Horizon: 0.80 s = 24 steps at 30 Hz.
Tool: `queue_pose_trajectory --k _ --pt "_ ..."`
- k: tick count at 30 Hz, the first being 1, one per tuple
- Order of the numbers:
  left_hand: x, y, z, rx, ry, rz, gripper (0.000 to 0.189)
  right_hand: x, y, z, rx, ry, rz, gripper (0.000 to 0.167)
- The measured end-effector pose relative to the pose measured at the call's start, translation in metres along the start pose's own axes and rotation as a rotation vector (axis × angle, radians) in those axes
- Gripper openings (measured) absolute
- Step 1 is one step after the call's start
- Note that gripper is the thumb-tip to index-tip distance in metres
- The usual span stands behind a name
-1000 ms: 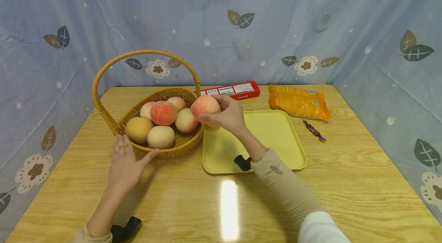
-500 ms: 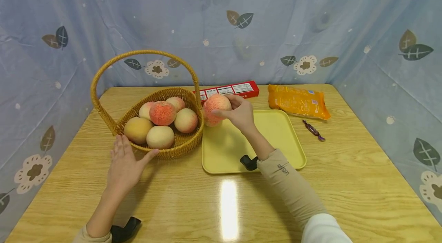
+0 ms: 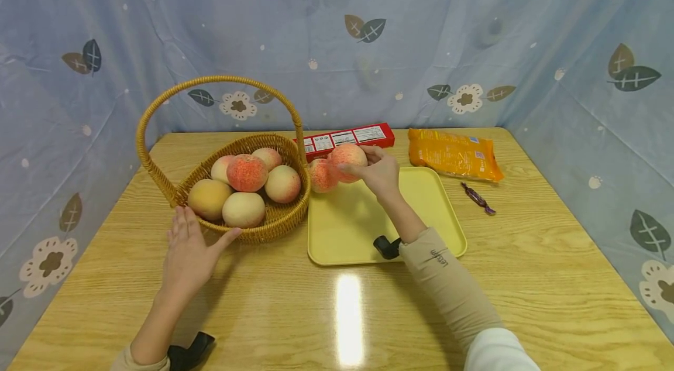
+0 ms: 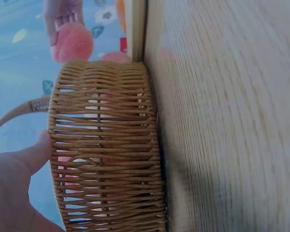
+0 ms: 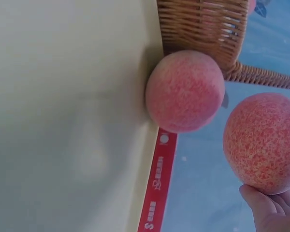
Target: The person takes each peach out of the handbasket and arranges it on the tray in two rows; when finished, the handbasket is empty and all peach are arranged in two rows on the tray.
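In the head view, my right hand (image 3: 380,175) pinches a pink-red peach (image 3: 347,161) between thumb and fingers, above the back left of a yellow tray (image 3: 342,230). A second peach (image 3: 321,176) lies in the tray's back left corner, close to the basket. The right wrist view has the held peach (image 5: 263,143) raised beside the resting peach (image 5: 185,92). My left hand (image 3: 191,254) touches the near left rim of a woven basket (image 3: 274,233), fingers straight and thumb spread along the rim. Several peaches (image 3: 247,172) sit in the basket, red, pale and yellowish.
A red box (image 3: 347,138) lies behind the tray. An orange packet (image 3: 455,154) and a purple wrapped candy (image 3: 478,198) lie to the right on the wooden table (image 3: 532,277). The basket's tall handle (image 3: 221,79) arches over it. A patterned curtain (image 3: 453,20) encloses the table.
The right hand has moved right with its peach, away from the basket rim and over the tray. The tray peach now shows more. The left hand stays put.
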<state>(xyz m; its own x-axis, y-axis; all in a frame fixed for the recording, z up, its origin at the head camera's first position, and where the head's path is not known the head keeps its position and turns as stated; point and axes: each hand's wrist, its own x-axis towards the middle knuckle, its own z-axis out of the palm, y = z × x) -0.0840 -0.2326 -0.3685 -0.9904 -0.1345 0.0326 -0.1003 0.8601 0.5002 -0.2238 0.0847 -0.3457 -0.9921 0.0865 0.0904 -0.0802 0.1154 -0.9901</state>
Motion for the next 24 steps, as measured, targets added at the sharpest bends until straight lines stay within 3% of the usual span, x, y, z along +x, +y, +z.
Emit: queue_pose_trajectory --k 7,17,24 --pt "0.0 0.001 -0.001 0.011 -0.004 0.004 0.114 0.005 0.006 -0.005 -0.008 0.026 0.008 0.058" --pt "0.0 0.0 0.0 0.025 -0.004 0.011 0.114 0.017 0.012 -0.014 -0.048 0.095 0.097 0.061" --pt "0.0 0.0 0.0 0.013 -0.005 0.009 0.113 0.027 0.021 -0.012 -0.156 0.089 0.14 0.054"
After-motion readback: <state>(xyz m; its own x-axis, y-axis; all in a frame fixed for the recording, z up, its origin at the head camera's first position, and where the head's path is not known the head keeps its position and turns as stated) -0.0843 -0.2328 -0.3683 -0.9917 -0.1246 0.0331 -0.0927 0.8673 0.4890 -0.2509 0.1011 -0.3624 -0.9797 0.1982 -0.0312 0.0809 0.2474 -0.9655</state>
